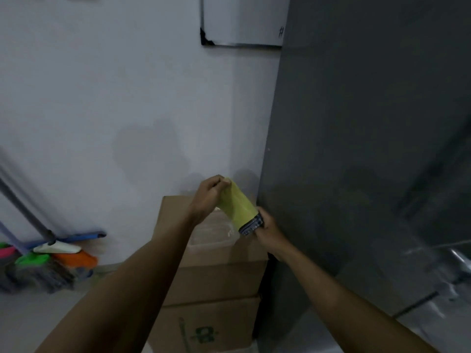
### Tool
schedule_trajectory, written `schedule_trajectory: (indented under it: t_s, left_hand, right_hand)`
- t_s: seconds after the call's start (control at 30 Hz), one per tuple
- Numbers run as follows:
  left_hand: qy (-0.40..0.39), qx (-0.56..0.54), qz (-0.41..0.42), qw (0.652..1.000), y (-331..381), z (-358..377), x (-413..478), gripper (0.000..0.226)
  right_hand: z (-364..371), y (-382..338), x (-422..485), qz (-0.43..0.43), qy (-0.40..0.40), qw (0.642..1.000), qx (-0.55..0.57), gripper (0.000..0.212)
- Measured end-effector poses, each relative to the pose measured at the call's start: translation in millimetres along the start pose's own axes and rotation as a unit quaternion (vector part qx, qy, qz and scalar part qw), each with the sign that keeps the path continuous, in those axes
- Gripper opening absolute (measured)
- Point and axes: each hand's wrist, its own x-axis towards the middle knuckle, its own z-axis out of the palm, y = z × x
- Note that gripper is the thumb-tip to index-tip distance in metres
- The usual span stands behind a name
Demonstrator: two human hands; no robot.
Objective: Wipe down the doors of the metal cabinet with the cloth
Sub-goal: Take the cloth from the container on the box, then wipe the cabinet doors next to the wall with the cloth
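A yellow-green cloth [237,203] with a dark grey edge is stretched between both hands, above a stack of cardboard boxes. My left hand [207,196] pinches its upper end. Lower down, my right hand [269,229] grips the grey-edged end, close to the left corner of the tall dark grey metal cabinet [356,123], which fills the right side of the view. A metal handle [456,258] shows on the cabinet's front at the far right, blurred.
Stacked cardboard boxes [211,284] stand against the white wall, right beside the cabinet's side. Mops and brooms [48,258] with coloured heads lean in the lower left corner. A whiteboard [242,21] hangs on the wall above.
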Motion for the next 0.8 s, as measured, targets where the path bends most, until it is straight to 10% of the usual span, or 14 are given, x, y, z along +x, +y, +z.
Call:
schedule_trajectory:
  t_s: [0.33,0.8]
  left_hand:
    - [-0.001,0.33,0.186,0.925,76,37,-120,0.029]
    - [-0.039,0.26,0.301,0.917,149,139,-225,0.027]
  right_hand:
    - [-10,-16,-120,-0.063,-0.009,0.996,0.057,0.06]
    - [-62,-29,-244,-0.272,0.249,0.927,0.075,0.054]
